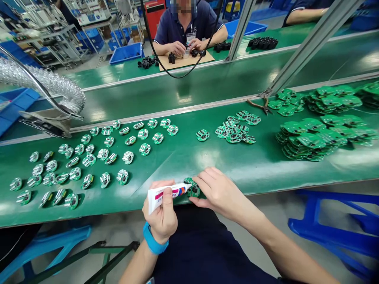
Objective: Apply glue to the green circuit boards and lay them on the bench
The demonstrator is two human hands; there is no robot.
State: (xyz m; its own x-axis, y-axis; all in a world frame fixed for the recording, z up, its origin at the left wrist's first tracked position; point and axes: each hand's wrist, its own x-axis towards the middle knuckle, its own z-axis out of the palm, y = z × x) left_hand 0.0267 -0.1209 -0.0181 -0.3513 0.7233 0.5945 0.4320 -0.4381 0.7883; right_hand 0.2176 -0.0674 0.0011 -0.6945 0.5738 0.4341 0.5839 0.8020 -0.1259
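Note:
A white glue tube (154, 198) with red and blue print is gripped in my left hand (166, 221), which wears a blue wristband. Its nozzle points right and meets, or nearly meets, a round green circuit board (194, 190) at the table's front edge. The thumb and fingers of my right hand (214, 189) are closed on the right side of that board. To the left, several round circuit boards (122, 177) are spread over the green table (160, 169). A small heap of boards (233, 129) lies behind my right hand, with one single board (203, 135) beside it.
Stacked green board panels (314, 138) fill the right side, near pliers (260, 105). A silver duct (44, 85) hangs at the left. A metal frame post (314, 47) rises at right. Across the bench a co-worker (189, 27) handles black parts. A blue stool (334, 225) stands below right.

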